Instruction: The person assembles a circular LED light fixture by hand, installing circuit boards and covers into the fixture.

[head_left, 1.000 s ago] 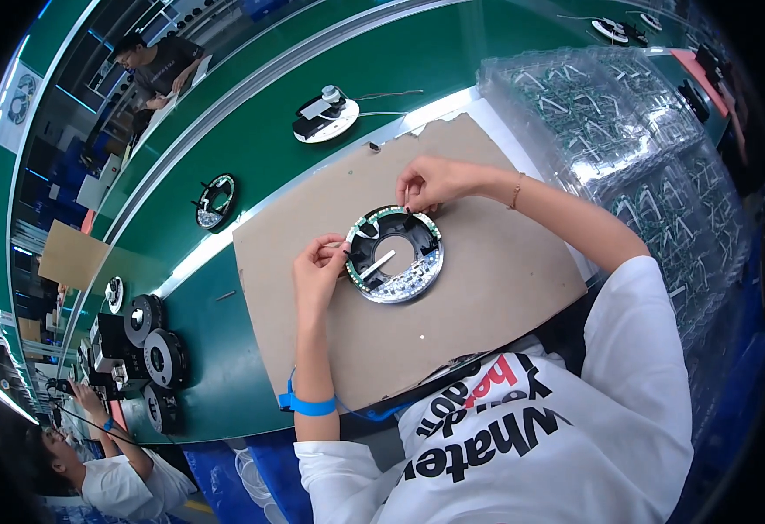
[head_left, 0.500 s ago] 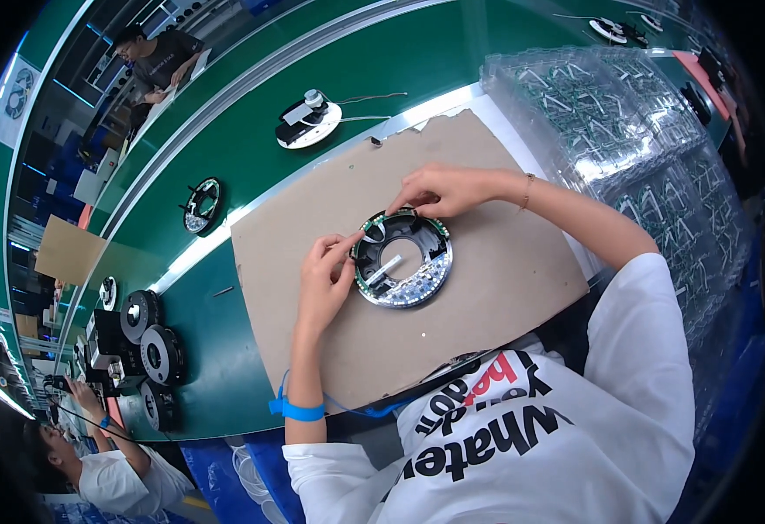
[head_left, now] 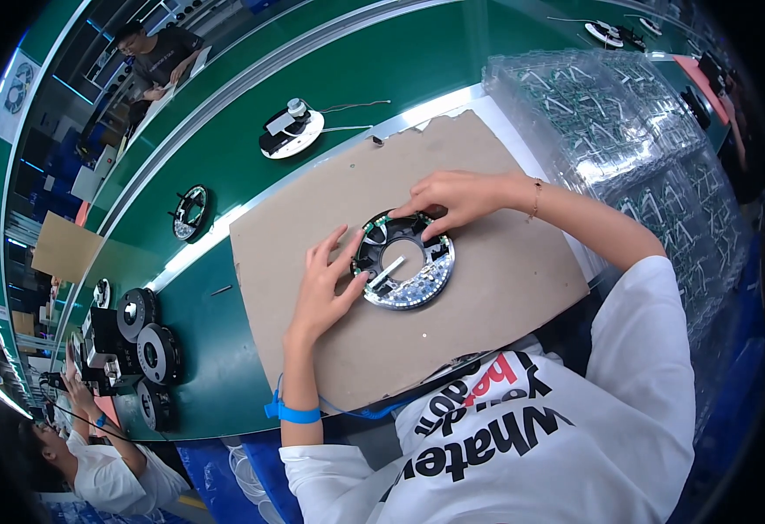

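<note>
On the brown cardboard sheet lies a round black housing with an open centre. A curved circuit board with many small light parts covers its near side, and green board strips show along its far rim. A short white strip lies slantwise across the near left of the ring. My left hand has its fingers apart, with index finger and thumb tips against the left rim. My right hand grips the far rim, index finger on the edge and thumb reaching inside.
Clear plastic trays of small green-and-white parts stand at right. Beyond the cardboard, a white disc assembly with wires and another ring unit lie on the green surface. Several black round units stand at left. Two other people work farther off.
My right thumb has moved inward over the ring, and my left fingers have spread wider. The white disc assembly and far ring unit have shifted left along the green surface.
</note>
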Demonstrator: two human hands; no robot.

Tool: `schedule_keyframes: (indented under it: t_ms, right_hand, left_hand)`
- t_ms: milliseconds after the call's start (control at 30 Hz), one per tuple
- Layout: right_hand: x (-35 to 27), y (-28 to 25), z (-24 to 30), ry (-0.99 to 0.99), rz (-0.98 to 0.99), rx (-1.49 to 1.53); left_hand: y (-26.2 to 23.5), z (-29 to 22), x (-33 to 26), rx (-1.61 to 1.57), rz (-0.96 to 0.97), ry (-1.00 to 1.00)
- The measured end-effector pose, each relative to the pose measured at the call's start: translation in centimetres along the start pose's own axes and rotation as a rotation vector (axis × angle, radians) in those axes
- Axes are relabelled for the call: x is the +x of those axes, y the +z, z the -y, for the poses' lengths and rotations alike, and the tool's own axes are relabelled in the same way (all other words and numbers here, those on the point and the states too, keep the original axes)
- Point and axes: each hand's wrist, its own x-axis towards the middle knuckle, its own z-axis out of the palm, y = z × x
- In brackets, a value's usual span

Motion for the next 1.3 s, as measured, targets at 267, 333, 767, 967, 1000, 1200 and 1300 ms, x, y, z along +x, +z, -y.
schedule_keyframes:
  t_ms: [267, 333, 767, 967, 1000, 1200, 1300]
  right_hand:
    - [-1.1, 1.1, -1.1, -0.011, -0.131, -0.009]
    - [-1.1, 0.9, -1.4, -0.006, -0.102, -0.023]
    - [-0.9, -0.6, -2.7, -0.006, 0.085, -0.029]
    - [-1.8, -0.7, -3.5, -0.042, 0.051, -0.053]
    - [-2.0, -0.6, -3.6, -0.040, 0.042, -0.056]
    - [-2.1, 0.3, -4.2, -0.178, -0.131, -0.126]
    - [-2.0, 0.3, -3.9, -0.122, -0.128, -0.095]
  left_hand:
    - [1.2, -0.5, 1.0, 0.167, 0.035, 0.049]
    - [1.2, -0.6, 0.9, 0.204, 0.004, 0.025]
    - [1.0, -0.7, 0.8, 0.269, -0.042, -0.004]
    - [1.5, -0.7, 1.4, 0.293, -0.065, 0.012]
    - [1.6, -0.8, 1.6, 0.291, -0.063, 0.008]
    - [1.7, -0.7, 2.0, 0.251, -0.086, 0.031]
    - [1.8, -0.4, 2.3, 0.209, -0.090, 0.034]
